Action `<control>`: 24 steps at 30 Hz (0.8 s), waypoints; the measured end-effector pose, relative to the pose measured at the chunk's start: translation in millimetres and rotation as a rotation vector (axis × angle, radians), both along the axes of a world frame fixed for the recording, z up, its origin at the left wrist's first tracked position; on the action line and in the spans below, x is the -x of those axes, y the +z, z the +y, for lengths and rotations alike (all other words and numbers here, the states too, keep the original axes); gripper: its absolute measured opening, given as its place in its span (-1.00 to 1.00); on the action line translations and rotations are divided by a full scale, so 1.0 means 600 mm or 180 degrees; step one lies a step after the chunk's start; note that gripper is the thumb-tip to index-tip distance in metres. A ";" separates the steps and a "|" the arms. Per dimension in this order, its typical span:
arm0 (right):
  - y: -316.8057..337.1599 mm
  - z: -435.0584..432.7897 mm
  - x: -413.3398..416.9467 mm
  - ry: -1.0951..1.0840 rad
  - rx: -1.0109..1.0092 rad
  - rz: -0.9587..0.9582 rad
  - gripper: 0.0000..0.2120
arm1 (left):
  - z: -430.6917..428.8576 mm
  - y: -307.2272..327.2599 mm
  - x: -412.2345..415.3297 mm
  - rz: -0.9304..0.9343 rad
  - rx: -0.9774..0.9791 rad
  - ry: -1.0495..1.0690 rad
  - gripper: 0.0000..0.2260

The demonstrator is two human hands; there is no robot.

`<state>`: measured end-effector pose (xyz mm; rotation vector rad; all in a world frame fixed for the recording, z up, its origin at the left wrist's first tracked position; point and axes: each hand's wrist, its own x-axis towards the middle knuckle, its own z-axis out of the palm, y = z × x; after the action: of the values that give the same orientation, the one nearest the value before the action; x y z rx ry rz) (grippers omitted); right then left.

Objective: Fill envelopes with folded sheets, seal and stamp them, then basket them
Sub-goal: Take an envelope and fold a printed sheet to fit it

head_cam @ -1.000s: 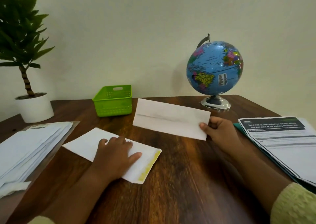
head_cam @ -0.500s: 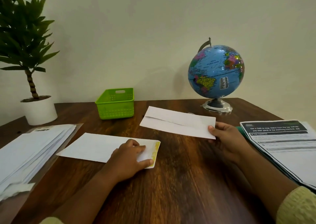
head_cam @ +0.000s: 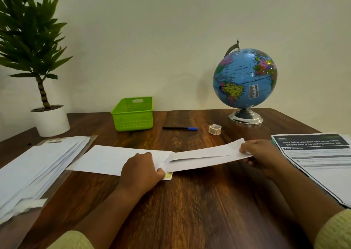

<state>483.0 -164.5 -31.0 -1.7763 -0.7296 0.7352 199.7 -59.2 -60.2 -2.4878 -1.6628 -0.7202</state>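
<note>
A white envelope (head_cam: 106, 159) lies flat on the wooden table (head_cam: 190, 201), its mouth with a yellow glue strip facing right. My left hand (head_cam: 141, 170) grips the envelope at that open end. My right hand (head_cam: 260, 153) pinches the right end of a folded white sheet (head_cam: 205, 158), whose left end sits at the envelope's mouth under my left fingers. A green plastic basket (head_cam: 133, 114) stands at the back, left of centre. A small roll of stickers (head_cam: 214, 129) lies behind the sheet.
A stack of white envelopes (head_cam: 36, 165) covers the left edge. Printed sheets (head_cam: 319, 159) lie at the right. A black pen with a blue cap (head_cam: 179, 128) lies behind the work. A globe (head_cam: 245, 81) and a potted plant (head_cam: 43, 89) stand at the back corners.
My right hand has brought the folded sheet down and left to the envelope's mouth. My left hand slid to the open end and now grips it. The pen and sticker roll came into view.
</note>
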 end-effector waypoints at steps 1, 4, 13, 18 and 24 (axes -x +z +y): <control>0.003 -0.002 -0.001 0.0005 0.0018 0.0008 -0.90 | 0.001 0.000 -0.001 -0.0030 -0.0034 -0.0017 -0.65; 0.006 -0.008 -0.002 0.0106 0.0036 0.0075 -0.94 | 0.002 -0.006 0.001 -0.0234 -0.0121 -0.0077 -0.59; -0.011 0.011 0.060 0.0713 0.0006 0.0299 -0.82 | 0.005 -0.012 0.007 -0.0660 0.0132 -0.0280 -0.57; -0.014 0.012 0.083 0.1003 -0.0076 0.0686 -0.78 | 0.001 -0.018 0.002 -0.0509 0.0194 -0.0424 -0.45; 0.001 0.000 0.085 0.1147 -0.0060 0.0870 -0.81 | -0.012 -0.008 0.002 -0.0014 -0.0294 -0.0465 -0.74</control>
<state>432.2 -164.7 -30.3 -1.5022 -0.8746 1.1819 198.7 -66.1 -65.1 -2.5638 -1.4256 -0.7975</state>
